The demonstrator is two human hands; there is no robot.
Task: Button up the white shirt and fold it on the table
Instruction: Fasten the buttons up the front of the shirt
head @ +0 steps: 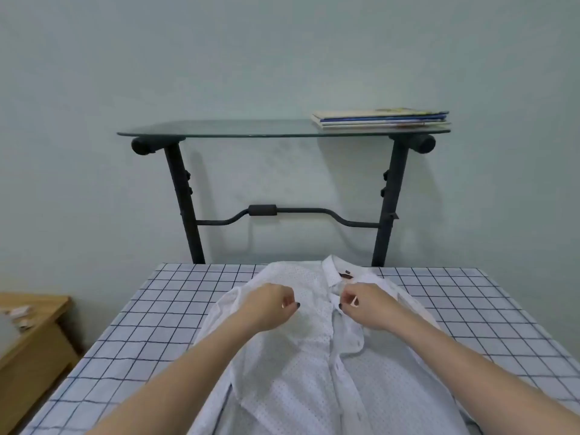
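A white dotted shirt [307,365] lies face up on the checked table [150,324], collar at the far edge with a dark label showing inside it. Its front hangs partly open below the chest. My right hand [365,304] pinches the shirt's placket just under the collar, fingers closed on the cloth. My left hand [271,304] hovers over the shirt's left chest panel with curled fingers; whether it grips fabric is unclear.
Behind the table stands a glass-topped stand [251,128] on black legs, with a stack of books [381,118] on its right end. A wooden cabinet [31,337] sits low at the left. A pale wall closes off the back.
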